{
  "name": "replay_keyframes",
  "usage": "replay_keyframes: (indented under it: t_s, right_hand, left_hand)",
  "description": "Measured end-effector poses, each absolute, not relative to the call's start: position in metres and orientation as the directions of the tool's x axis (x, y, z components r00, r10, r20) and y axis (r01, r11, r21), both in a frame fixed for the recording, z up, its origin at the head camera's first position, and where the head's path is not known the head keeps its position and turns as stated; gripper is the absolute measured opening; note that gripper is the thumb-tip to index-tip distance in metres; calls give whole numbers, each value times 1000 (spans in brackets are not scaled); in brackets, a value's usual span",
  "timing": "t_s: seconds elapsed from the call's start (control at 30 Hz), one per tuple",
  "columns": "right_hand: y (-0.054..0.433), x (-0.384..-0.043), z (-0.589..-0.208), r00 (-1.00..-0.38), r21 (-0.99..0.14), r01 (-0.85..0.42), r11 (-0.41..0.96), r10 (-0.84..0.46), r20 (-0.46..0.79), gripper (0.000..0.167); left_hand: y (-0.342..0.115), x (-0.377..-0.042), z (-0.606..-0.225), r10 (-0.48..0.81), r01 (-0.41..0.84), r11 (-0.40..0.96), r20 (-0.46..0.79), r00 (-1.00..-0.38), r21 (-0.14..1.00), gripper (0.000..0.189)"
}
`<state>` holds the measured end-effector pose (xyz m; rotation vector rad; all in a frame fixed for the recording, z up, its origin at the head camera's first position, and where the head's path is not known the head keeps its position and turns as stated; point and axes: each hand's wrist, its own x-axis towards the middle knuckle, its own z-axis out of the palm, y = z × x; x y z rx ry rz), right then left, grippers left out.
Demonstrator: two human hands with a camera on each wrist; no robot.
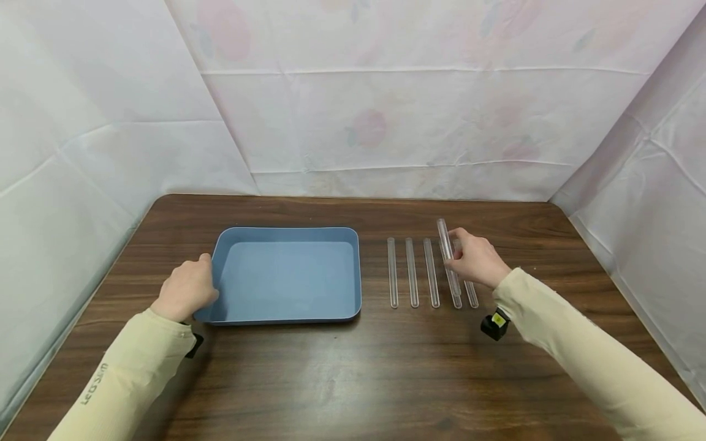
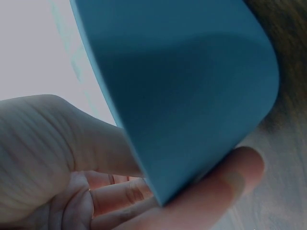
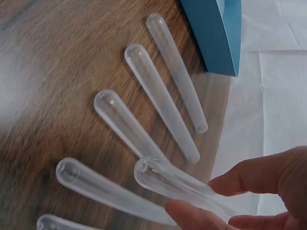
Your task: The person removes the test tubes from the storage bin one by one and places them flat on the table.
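Note:
A blue rectangular tray (image 1: 287, 321) lies on the table, its left side in the grip of my left hand (image 1: 187, 288). In the left wrist view the thumb goes over the rim of the tray (image 2: 192, 91) and fingers lie along its outer underside. My right hand (image 1: 475, 258) pinches a clear test tube (image 1: 444, 233) between thumb and fingers. That tube is tilted, rounded end toward me, above the row of tubes. In the right wrist view the held test tube (image 3: 160, 178) overlaps a lying tube (image 3: 122, 124); another tube (image 3: 105, 189) lies beside it.
Several clear tubes, such as the leftmost tube (image 1: 393, 272), lie side by side on the brown wooden table (image 1: 331, 380), right of the tray. White patterned cloth (image 1: 386, 122) hangs behind the table and at both sides.

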<state>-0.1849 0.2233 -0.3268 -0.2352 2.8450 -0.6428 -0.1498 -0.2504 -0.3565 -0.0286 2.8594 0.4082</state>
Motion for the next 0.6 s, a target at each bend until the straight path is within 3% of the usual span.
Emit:
replay_keyframes:
  t_s: [0.3, 0.6]
  right_hand:
    - [237, -182, -327, -961, -453, -61, 889, -174, -213, 62]
    - [249, -179, -331, -971, -419, -74, 905, -161, -175, 60]
  left_hand:
    - [-251, -150, -357, 18, -56, 960, -260, -965, 274, 46]
    - [-252, -150, -359, 22, -50, 959, -253, -967, 278, 46]
